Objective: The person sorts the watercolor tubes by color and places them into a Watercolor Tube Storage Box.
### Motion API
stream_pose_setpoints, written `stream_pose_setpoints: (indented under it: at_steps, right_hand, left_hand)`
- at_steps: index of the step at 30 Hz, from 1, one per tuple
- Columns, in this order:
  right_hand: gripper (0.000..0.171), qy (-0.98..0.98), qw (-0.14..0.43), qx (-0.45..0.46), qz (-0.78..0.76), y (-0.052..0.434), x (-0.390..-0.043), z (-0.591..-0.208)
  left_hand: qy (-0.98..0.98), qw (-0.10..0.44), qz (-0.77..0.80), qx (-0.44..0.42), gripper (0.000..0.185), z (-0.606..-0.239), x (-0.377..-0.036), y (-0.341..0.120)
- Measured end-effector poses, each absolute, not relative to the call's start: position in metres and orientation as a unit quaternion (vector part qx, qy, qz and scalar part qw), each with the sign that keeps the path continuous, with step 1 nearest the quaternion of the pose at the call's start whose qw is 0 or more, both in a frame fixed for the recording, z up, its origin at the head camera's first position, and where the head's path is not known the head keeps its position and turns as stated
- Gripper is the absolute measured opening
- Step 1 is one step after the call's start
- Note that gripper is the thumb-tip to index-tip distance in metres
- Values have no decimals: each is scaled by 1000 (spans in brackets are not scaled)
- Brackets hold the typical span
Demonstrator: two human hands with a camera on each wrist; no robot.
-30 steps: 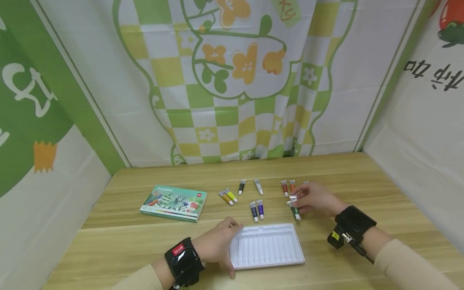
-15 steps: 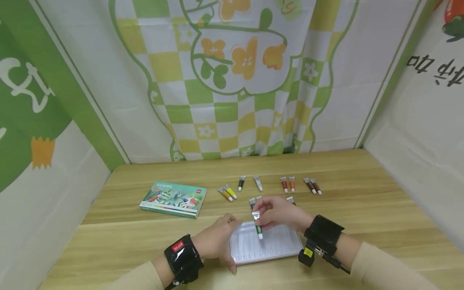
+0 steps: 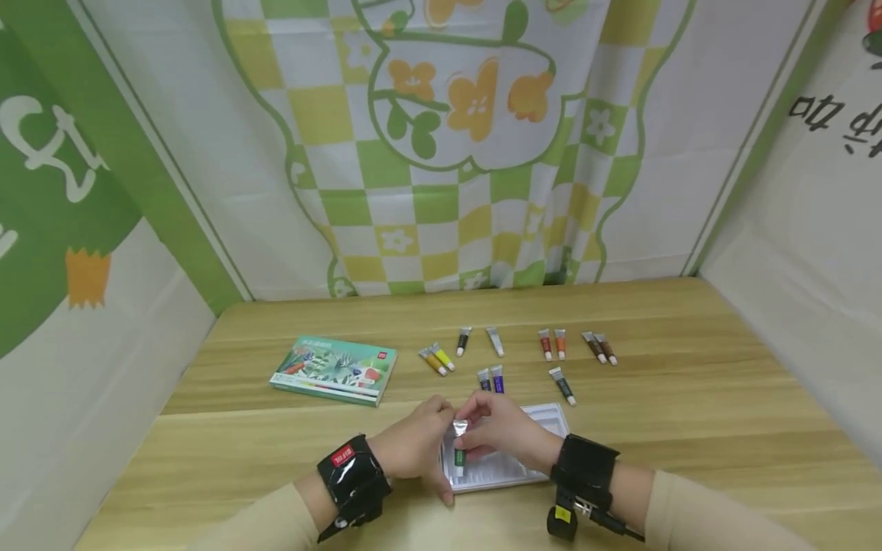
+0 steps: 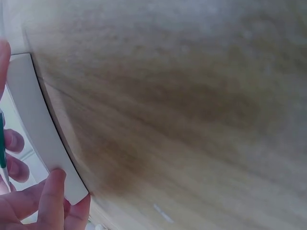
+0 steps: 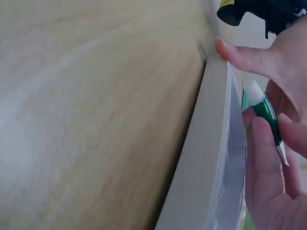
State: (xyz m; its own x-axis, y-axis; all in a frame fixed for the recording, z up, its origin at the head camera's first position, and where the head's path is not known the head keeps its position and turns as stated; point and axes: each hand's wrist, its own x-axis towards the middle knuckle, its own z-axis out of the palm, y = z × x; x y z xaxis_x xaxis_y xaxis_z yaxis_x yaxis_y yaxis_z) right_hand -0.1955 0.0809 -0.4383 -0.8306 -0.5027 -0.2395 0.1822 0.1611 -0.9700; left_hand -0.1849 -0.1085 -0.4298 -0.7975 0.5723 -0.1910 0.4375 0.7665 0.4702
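Note:
In the head view a white plastic tray [image 3: 506, 473] with narrow slots lies on the table. My left hand [image 3: 412, 444] grips its left end, thumb at the near corner and fingers at the far corner. My right hand [image 3: 510, 435] pinches a small green paint tube [image 3: 459, 457] by its silver crimped end, white cap pointing down, over the tray's leftmost slots. The right wrist view shows this green tube [image 5: 266, 114] between thumb and fingers, beside the tray's side wall [image 5: 199, 153]. In the left wrist view, fingertips [image 4: 56, 179] press on the tray's pale side.
Behind the tray lie blue and purple tubes [image 3: 498, 380], partly hidden by the right hand. A dark green tube [image 3: 562, 386] lies to their right. Further back are yellow [image 3: 442, 357], black [image 3: 464, 341], white [image 3: 495, 341], red [image 3: 546, 345], orange and brown [image 3: 599, 348] tubes. A teal paint box [image 3: 334, 370] lies left.
My right hand has picked up the green tube from beside the dark green one and carried it left over the tray's left end. The left hand has stayed on the tray.

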Motion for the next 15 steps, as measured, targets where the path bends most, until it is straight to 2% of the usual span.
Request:
stream_pose_setpoints:
  at_steps: [10,15]
  right_hand:
    - [27,730,261,-126,-618,78,-191,-444]
    - [26,794,199,-194,-541,76,-194,-449]
  left_hand:
    - [929,162,194,269,111,-431,-186,-108]
    - [929,168,202,261,111,-431,-186,-108]
